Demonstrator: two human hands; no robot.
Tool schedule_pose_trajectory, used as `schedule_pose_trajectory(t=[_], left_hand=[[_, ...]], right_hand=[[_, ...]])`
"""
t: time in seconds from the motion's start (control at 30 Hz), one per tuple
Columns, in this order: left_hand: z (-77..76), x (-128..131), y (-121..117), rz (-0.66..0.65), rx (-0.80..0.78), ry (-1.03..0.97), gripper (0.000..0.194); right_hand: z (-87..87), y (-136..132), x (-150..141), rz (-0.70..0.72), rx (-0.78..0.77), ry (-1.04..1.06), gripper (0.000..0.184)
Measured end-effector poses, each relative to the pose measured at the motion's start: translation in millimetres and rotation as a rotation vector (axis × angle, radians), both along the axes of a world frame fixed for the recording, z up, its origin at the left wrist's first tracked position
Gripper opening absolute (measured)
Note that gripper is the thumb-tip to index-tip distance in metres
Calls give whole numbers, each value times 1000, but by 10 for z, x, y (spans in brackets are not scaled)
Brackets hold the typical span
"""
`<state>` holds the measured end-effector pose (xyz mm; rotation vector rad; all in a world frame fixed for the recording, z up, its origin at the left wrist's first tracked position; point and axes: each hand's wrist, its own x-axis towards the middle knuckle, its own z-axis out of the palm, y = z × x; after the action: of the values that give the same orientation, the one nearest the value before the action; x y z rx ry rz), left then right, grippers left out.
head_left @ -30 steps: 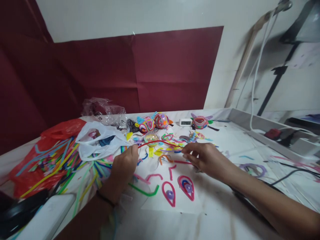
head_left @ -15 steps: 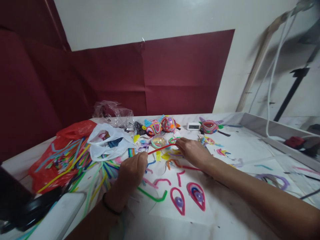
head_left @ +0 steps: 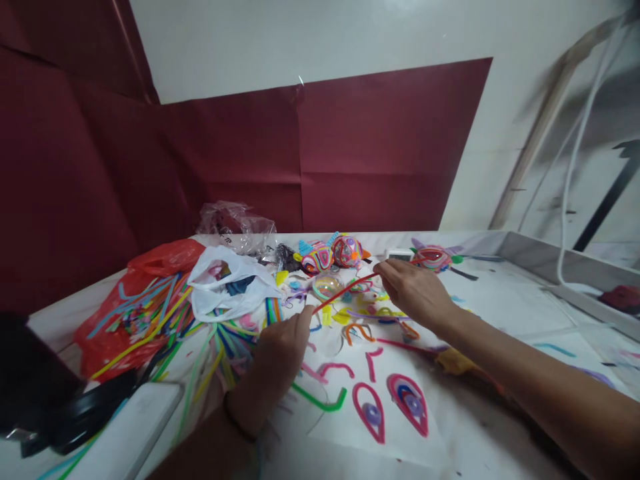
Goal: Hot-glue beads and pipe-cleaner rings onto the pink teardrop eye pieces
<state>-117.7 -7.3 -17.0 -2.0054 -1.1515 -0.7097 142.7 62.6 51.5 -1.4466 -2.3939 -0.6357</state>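
Note:
A red pipe cleaner [head_left: 346,289] is stretched between my two hands above the white paper. My left hand [head_left: 283,350] has its lower end pinched, fingers closed. Higher up and to the right, my right hand [head_left: 414,288] grips it between thumb and fingers, and a short red end shows beyond. Below on the paper lie two pink eye-shaped outlines, the left one [head_left: 372,414] and the right one [head_left: 411,405], with purple centres. A bent green pipe cleaner [head_left: 324,404] and a curved orange pipe cleaner [head_left: 357,329] lie near them.
At left, a red plastic bag [head_left: 107,333] holds many pipe cleaners beside a white plastic bag [head_left: 200,293]. Colourful decorated balls [head_left: 317,257] and a small digital display [head_left: 399,254] stand at the back. A white box-like object [head_left: 133,437] lies front left; a raised edge [head_left: 545,263] borders the right.
My hands have moved slightly further apart, with a longer stretch of the red pipe cleaner showing between them. The whole view has shifted, so things appear further right.

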Motion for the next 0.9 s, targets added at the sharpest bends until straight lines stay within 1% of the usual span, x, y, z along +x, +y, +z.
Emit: schedule_pose_trajectory(t=[0.13,0.27,0.37,0.43,0.47,0.53,0.6,0.67,0.73,0.77,0.8,0.9], left_hand=[[0,24,-13,8,-135,20,29],[-42,45,-7,48,-274,-8,27],[-62,48,26,56,-371,-50,24],[-10,52,69,58,-416,-94,23],[47,55,101,58,-433,-120,23],[222,68,195,67,-452,-187,25],[446,83,342,83,-472,-250,27],[652,90,554,103,-512,-289,28],[780,84,819,136,-566,-304,26],[804,76,961,153,-607,-301,22],[803,66,1102,168,-654,-294,25],[696,29,1468,214,-787,-256,31]], right_hand=[[-78,28,29,-9,-66,-76,16],[-155,29,41,-25,-163,-142,24],[-179,14,60,-33,-231,-181,26],[-184,2,74,-33,-264,-199,27],[-186,-3,80,-31,-277,-206,27],[-190,-13,86,-25,-295,-214,28],[-192,-23,84,-13,-303,-218,28],[-192,-38,74,2,-305,-220,28],[-188,-62,61,21,-305,-222,27],[-184,-77,56,31,-304,-224,26],[-179,-95,53,41,-302,-225,23],[-161,-152,57,76,-296,-226,16]])
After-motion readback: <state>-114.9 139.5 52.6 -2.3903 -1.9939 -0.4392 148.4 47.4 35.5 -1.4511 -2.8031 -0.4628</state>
